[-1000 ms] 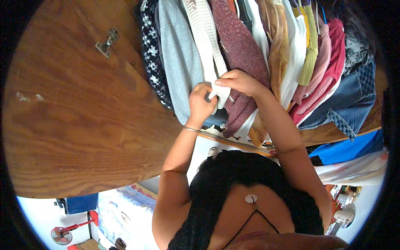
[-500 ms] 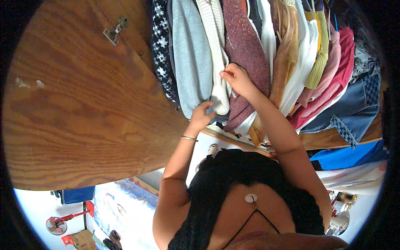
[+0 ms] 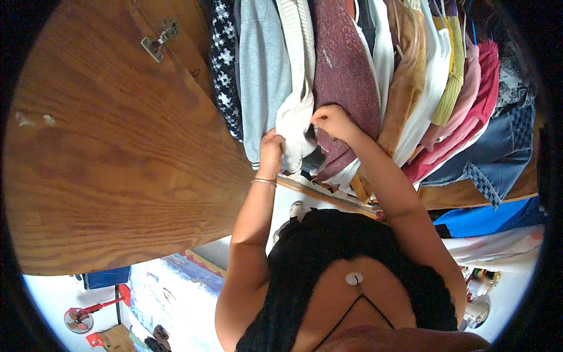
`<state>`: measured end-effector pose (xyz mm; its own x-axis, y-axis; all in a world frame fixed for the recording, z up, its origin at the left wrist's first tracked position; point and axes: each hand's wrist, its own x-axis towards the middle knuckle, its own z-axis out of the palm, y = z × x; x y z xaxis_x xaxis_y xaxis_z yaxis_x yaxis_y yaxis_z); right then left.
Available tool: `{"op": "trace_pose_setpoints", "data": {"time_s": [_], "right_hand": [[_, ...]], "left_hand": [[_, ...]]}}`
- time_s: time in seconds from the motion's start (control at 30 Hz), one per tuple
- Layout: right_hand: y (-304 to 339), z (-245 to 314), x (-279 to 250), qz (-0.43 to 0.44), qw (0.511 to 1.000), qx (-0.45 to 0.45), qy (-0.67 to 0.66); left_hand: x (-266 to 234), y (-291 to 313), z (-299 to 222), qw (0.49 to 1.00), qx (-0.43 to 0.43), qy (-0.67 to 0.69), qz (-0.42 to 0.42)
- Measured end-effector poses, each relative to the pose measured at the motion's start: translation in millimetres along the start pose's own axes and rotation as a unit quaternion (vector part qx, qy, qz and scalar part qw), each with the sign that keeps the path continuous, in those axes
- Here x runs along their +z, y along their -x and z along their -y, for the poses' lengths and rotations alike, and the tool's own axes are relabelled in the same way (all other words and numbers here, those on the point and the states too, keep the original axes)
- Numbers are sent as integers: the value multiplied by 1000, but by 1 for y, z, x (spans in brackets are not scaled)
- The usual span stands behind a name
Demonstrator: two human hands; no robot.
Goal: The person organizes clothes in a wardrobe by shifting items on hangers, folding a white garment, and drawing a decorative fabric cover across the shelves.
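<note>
A cream knit sweater hangs in a row of clothes, its lower part bunched between my hands. My left hand, with a bangle at the wrist, is closed on the sweater's left edge, beside a light grey garment. At its right edge my right hand is closed with the fingertips pinched against the knit; what lies inside the pinch is partly hidden. Behind that hand hangs a maroon sweater.
A wooden door with a metal hinge fills the left. Further right hang tan, white, yellow and pink garments and a blue denim piece. Below left are a bed and a red fan.
My left hand has moved up and slightly left, closing on the cream sweater. The right hand has dropped slightly. The sweater's lower end has shifted left and bunched up.
</note>
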<state>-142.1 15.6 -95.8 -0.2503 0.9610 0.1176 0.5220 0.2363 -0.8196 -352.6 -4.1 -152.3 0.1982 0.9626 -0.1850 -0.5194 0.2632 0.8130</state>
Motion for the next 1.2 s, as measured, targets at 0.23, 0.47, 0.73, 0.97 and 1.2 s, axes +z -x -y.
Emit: {"op": "trace_pose_setpoints", "data": {"time_s": [0.23,0.47,0.73,0.97,1.2], "right_hand": [[1,-24,26,135,987,60,-61],[25,-6,16,248,955,-72,145],[4,139,-7,156,896,-52,-413],[-48,109,5,-215,963,-44,-156],[-41,93,-15,-248,940,-15,-235]], "left_hand": [[21,39,-4,962,59,-246,98],[49,50,-80,690,518,-466,-194],[81,-6,40,892,285,-324,134],[87,18,-25,786,333,-509,111],[67,14,-140,583,590,-496,-258]]}}
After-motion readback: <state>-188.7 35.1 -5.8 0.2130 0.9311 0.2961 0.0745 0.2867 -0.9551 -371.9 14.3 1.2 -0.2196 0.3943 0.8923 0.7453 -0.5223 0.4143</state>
